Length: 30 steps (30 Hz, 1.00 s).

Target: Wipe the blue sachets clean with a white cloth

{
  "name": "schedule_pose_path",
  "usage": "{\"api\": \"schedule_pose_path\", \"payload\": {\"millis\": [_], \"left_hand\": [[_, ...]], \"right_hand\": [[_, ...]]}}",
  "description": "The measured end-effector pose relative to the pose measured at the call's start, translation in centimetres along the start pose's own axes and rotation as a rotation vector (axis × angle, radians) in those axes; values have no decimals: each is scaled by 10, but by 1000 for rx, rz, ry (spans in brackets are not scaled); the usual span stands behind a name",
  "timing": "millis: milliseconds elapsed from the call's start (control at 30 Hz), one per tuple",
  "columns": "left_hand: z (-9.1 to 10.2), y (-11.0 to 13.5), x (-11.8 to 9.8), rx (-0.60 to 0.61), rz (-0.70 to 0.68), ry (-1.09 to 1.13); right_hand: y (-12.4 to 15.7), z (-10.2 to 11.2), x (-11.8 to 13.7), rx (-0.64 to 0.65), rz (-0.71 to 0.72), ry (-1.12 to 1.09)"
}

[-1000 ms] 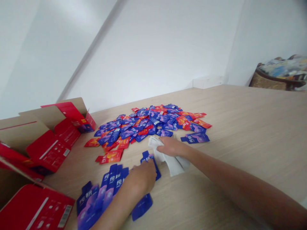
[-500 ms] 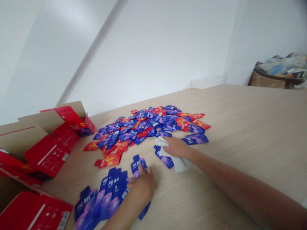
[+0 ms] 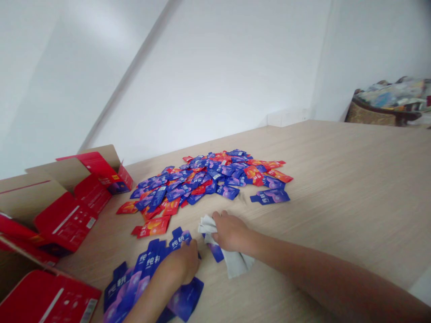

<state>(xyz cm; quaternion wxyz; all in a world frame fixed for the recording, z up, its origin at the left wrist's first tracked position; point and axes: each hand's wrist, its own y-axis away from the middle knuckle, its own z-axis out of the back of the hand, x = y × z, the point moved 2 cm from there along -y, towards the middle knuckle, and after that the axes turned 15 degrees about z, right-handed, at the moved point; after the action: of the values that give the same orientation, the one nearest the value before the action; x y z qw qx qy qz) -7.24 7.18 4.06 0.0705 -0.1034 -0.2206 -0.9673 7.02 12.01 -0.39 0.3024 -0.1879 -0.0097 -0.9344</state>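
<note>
On the near worktop (image 3: 336, 179): several blue packets (image 3: 116, 291) fanned out, left hand (image 3: 183, 264) grasping the end packet (image 3: 178, 241); right hand (image 3: 230, 231) clenched on white cloth (image 3: 237, 264), over another packet (image 3: 216, 252); bulk left in mixed red-and-blue heap (image 3: 202, 177) behind; red boxes (image 3: 72, 222) open at left

One blue sachet (image 3: 216, 253) partly hidden by white cloth (image 3: 237, 264), nearest red box (image 3: 30, 298) cut off at left
</note>
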Motion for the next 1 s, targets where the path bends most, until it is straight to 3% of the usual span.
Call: {"api": "schedule_pose_path", "payload": {"millis": [200, 367, 500, 633, 800, 1000], "left_hand": [[2, -4, 28, 38, 27, -36], [6, -3, 33, 66, -4, -55], [24, 3, 28, 68, -56, -61], [33, 9, 19, 45, -58, -58], [33, 17, 0, 53, -155, -49], [42, 30, -15, 74, -121, -4]], "right_hand": [[-1, 7, -4, -25, -2, -49], [-4, 26, -10, -70, 6, -59], [-7, 33, -5, 1, 141, -59], [-7, 19, 4, 165, 274, -103], [-11, 8, 2, 57, 87, -209], [-29, 27, -24, -12, 119, -311]]}}
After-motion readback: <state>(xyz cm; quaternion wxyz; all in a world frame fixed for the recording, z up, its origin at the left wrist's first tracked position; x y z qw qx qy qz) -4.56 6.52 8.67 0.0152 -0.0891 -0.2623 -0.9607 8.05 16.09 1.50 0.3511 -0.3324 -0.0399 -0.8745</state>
